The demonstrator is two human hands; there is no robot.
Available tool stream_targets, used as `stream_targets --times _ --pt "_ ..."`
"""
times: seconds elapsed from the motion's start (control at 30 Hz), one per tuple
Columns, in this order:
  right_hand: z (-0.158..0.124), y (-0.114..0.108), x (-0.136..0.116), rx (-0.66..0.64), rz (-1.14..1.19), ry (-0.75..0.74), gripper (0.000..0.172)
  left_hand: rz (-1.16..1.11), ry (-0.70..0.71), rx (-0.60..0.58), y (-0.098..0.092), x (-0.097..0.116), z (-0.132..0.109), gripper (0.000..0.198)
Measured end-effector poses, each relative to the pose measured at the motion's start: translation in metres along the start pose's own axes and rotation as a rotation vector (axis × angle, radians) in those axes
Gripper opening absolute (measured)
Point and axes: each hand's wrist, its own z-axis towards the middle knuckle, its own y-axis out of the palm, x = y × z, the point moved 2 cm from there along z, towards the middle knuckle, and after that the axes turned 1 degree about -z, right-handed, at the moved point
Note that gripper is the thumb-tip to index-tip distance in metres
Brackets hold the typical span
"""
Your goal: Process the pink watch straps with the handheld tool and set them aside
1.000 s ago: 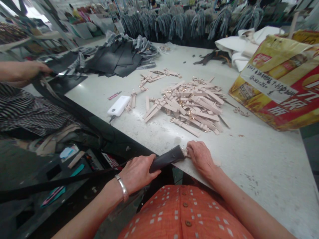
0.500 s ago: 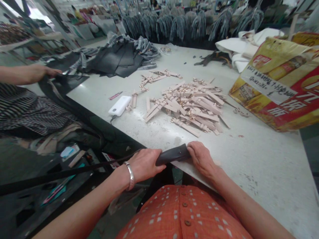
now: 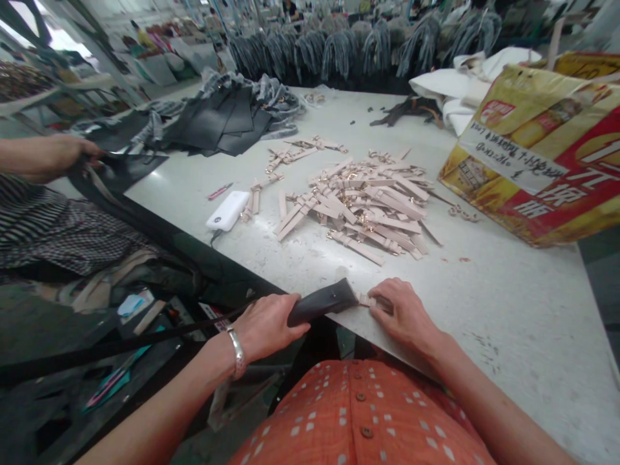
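Observation:
My left hand (image 3: 270,324) is closed round a black leather strap (image 3: 323,303) whose broad end points right over the table's front edge. From that hand the narrower part of the strap runs down to the left. Just right of the broad end, my right hand (image 3: 401,312) is closed on a small beige strap (image 3: 363,299). It lies at the mouth of the black end, and most of it is hidden by my fingers; I cannot tell whether the two are joined. Beyond my hands lies a heap of beige buckle straps (image 3: 358,203) with gold-coloured hardware.
A white power bank (image 3: 227,210) with a cable lies left of the heap, near a pink-handled tool (image 3: 219,191). Black leather pieces (image 3: 227,119) are piled farther back. A yellow-and-red carton (image 3: 527,155) stands right. At left, a co-worker's hand (image 3: 62,155) holds black material.
My right hand has come off the black strap's end and shifted slightly right, exposing part of the beige strap. My left hand has moved a little left with the black strap.

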Motion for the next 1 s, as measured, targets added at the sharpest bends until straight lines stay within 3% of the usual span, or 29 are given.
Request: stream_targets --times 0.3,0.63,0.8,1.0 --pt "-0.003 0.004 0.012 -0.011 0.049 -0.046 0.021 0.148 0.063 0.041 -0.001 0.028 -0.016 0.022" --pt "-0.006 0.002 0.023 -0.015 0.164 -0.026 0.054 0.158 0.100 0.087 0.002 0.051 -0.003 0.024" --pt "-0.006 0.001 0.020 0.008 0.155 0.001 0.056 0.094 0.022 0.111 0.000 0.040 0.006 0.032" --pt "-0.004 -0.001 0.012 0.004 0.086 -0.037 0.037 0.011 -0.028 0.083 -0.007 0.008 -0.003 0.035"
